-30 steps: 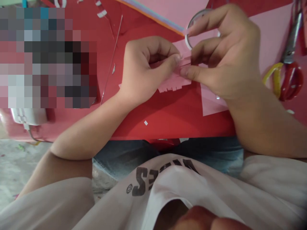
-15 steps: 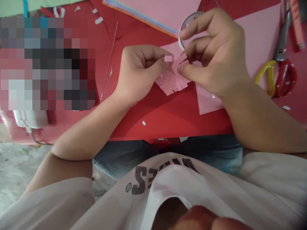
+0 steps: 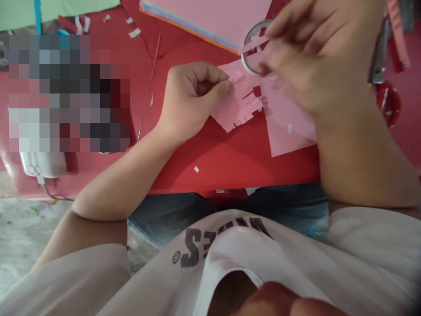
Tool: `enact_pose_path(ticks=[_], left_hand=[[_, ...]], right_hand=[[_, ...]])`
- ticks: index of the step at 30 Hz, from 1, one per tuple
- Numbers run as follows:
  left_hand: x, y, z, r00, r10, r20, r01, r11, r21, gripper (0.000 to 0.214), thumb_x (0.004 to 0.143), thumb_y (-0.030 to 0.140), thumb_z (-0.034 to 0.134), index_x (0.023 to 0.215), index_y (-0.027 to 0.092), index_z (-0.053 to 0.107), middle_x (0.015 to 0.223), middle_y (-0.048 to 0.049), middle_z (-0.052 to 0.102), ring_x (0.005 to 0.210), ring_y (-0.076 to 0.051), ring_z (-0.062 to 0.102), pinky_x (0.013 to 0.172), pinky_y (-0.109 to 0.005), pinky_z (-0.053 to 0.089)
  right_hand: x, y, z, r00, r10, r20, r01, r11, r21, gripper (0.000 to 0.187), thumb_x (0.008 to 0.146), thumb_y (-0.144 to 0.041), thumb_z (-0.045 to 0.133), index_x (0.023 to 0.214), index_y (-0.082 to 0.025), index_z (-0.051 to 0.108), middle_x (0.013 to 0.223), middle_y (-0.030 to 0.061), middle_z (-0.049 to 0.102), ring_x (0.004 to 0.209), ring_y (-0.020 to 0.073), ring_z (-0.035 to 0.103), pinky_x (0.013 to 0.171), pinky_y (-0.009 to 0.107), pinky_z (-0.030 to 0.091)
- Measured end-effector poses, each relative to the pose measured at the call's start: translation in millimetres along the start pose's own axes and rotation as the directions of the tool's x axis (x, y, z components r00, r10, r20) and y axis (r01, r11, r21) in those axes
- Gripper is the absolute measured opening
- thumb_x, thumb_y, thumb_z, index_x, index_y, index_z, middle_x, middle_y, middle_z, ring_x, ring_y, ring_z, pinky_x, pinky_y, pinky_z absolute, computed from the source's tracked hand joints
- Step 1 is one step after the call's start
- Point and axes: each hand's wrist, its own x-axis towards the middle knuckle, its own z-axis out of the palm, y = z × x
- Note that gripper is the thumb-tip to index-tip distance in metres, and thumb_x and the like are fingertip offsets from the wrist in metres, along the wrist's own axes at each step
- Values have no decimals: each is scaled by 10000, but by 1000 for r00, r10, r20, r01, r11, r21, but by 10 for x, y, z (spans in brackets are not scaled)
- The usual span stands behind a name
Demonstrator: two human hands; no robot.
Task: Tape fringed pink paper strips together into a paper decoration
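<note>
the thumb and forefinger of the left hand (image 3: pixel 194 98) grasp one fringed pink paper (image 3: pixel 228 109) by its upper part, its cut edge fanning out over the table. the right hand (image 3: pixel 317 72) is blurred, its fingers bent; one narrow pink strip (image 3: pixel 255 45) reaches to the fingertips, but i cannot tell whether they grip it. behind the strip stands one pale ring (image 3: pixel 244 61).

under the right wrist lies one pink sheet (image 3: pixel 279 142); above, one stack of coloured paper (image 3: pixel 210 24). to the right, partly hidden by the arm, one pair of scissors (image 3: pixel 388 104) with a red handle. to the left, one thin stick (image 3: pixel 149 85), and one white block (image 3: pixel 44 163) with one cable (image 3: pixel 46 191). one tiny white scrap (image 3: pixel 196 169) sits near the front edge.

the table (image 3: pixel 174 177) is red and slightly shiny; the floor (image 3: pixel 23 228) is mottled grey. the person wears jeans (image 3: pixel 289 197) and a white shirt (image 3: pixel 279 263).
</note>
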Motion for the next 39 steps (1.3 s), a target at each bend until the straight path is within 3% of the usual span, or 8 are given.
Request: enact_pose_path(ticks=[3, 5, 10, 20, 24, 31, 35, 39], left_hand=[[15, -81, -8, 1000, -11, -9, 11, 1000, -9, 163, 838, 403, 865, 835, 254, 799, 746, -28, 700, 614, -140, 500, 617, -371, 464], [17, -117, -1, 1000, -25, -14, 25, 999, -27, 154, 836, 409, 855, 843, 262, 808, 765, -30, 719, 620, -144, 516, 631, -375, 473], [11, -164, 44, 997, -62, -42, 60, 997, -49, 124, 777, 349, 878, 845, 268, 814, 749, -12, 727, 628, -146, 546, 573, -339, 429], [-8, -148, 72, 983, -162, -84, 145, 973, -179, 171, 838, 386, 871, 795, 273, 750, 623, 17, 662, 544, -104, 455, 500, -294, 406], [-52, -29, 91, 977, -212, -24, 201, 952, -230, 255, 871, 402, 852, 1045, 230, 780, 716, 2, 712, 599, -113, 566, 533, -266, 482], [-72, 101, 64, 985, -165, 42, 171, 945, -278, 71, 909, 262, 807, 912, 194, 788, 770, -15, 721, 601, -98, 552, 571, -281, 472], [-71, 129, 57, 981, -173, 84, 190, 940, -283, 50, 936, 196, 765, 944, 147, 763, 839, -17, 714, 670, -81, 608, 645, -264, 488], [-68, 107, 84, 985, -95, 143, 138, 933, -332, 74, 879, 208, 842, 917, 184, 783, 847, -16, 751, 693, -112, 647, 683, -294, 531]], right_hand=[[95, 141, -188, 993, -98, -70, 83, 978, -193, 236, 1014, -493, 654, 1167, -338, 747, 1062, -9, 728, 924, 191, 696, 824, 389, 542], [133, 233, -224, 994, -110, -26, 94, 929, -358, 227, 1027, -409, 626, 1204, -307, 726, 1096, 24, 739, 997, 224, 703, 902, 423, 562], [199, 375, 2, 998, -61, 21, 60, 741, -668, 224, 902, -223, 723, 1099, -329, 744, 1256, 10, 698, 1252, 269, 625, 1110, 517, 487], [370, 407, 117, 998, 54, 34, -10, 658, -753, 103, 916, -341, 746, 977, -258, 742, 1228, 22, 714, 1293, 356, 572, 1124, 675, 407], [346, 431, 100, 999, 23, 45, 19, 658, -753, 86, 978, -328, 646, 990, -258, 694, 1248, 29, 703, 1252, 329, 616, 1143, 661, 399], [186, 195, -61, 994, -96, 48, 103, 735, -670, 169, 1034, -301, 547, 1155, -260, 658, 1153, 5, 730, 1132, 244, 689, 1135, 546, 472], [24, -81, -59, 991, -95, 90, 119, 942, -315, 98, 1024, -316, 597, 1053, -348, 684, 1005, -10, 739, 921, 191, 714, 846, 397, 587], [-55, -215, 1, 992, -13, 127, 38, 980, -194, 45, 975, -340, 676, 961, -363, 712, 955, -19, 736, 838, 203, 679, 791, 436, 569]])
